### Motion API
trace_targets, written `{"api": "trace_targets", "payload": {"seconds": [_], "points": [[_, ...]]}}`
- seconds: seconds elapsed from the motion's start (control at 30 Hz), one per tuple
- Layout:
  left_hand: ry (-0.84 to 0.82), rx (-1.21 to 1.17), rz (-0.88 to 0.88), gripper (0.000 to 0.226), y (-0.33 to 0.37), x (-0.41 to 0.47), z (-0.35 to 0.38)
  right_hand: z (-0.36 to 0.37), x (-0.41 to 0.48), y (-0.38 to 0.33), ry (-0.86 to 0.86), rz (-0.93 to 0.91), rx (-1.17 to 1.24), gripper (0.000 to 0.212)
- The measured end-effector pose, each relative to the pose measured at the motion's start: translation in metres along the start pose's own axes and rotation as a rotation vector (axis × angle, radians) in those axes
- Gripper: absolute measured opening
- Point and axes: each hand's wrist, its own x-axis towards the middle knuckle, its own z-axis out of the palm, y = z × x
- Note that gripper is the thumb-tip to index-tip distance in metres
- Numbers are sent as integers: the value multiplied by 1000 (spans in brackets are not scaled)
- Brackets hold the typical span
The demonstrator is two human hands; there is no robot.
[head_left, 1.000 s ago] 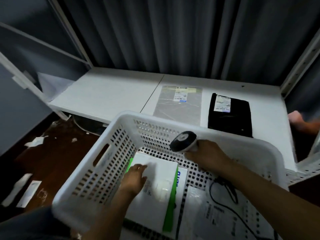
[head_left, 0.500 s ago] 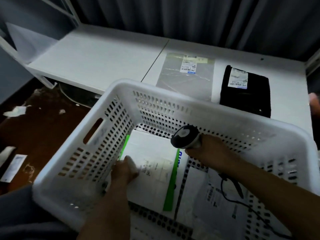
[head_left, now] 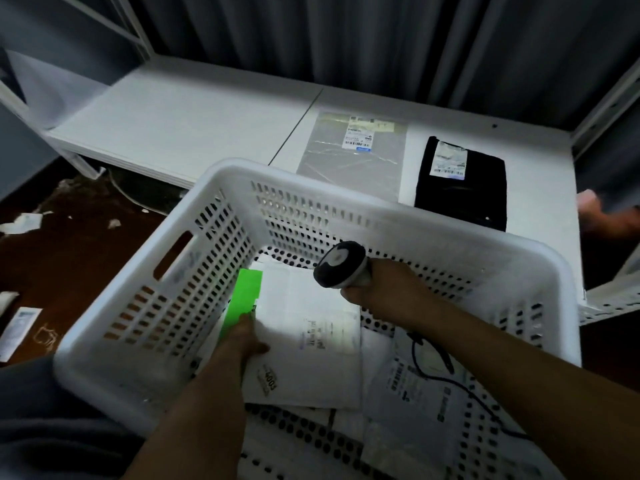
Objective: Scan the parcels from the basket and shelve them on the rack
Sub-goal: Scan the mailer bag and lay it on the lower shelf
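Inside the basket, left hand grips the white parcel's edge; right hand clutches the scanner.

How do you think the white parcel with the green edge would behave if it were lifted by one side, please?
The white parcel looks thin and flat, so it probably weighs little. The left hand grips only its edge, so the far side may droop. Its smooth wrapper shines under the scanner light, so it may slip.
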Motion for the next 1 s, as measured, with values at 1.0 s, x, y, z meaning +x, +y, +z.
{"api": "trace_targets", "payload": {"seconds": [1.0], "points": [[253,-941,779,37,87,-283,-230,-97,-122,-33,226,-120,1036,7]]}}
